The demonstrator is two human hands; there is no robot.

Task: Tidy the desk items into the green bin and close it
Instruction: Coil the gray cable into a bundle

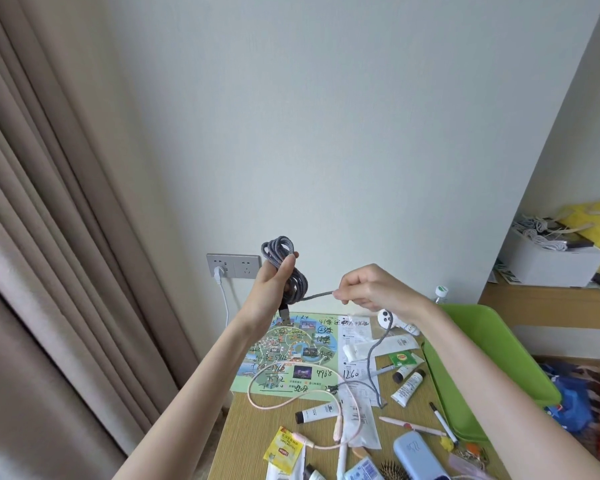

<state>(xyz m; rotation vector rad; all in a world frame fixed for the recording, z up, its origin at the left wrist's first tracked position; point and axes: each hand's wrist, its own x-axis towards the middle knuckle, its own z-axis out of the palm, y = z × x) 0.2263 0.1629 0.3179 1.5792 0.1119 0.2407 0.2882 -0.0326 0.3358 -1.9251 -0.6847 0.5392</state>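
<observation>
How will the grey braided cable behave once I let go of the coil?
Likely floppy: the grey braided cable sags limply from the right hand down to the desk. Its coil will probably spring loose if released; only the left hand holds the loops bunched. Seems light, held by a fingertip pinch.

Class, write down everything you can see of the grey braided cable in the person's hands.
The grey braided cable looks fabric-sheathed, flecked grey and white. Most of it is wound in loops gripped by the left hand, a dark USB plug hanging below. One strand runs across to the right hand, which pinches it; the rest drops in a slack curve, its end reaching the cluttered desk.
</observation>
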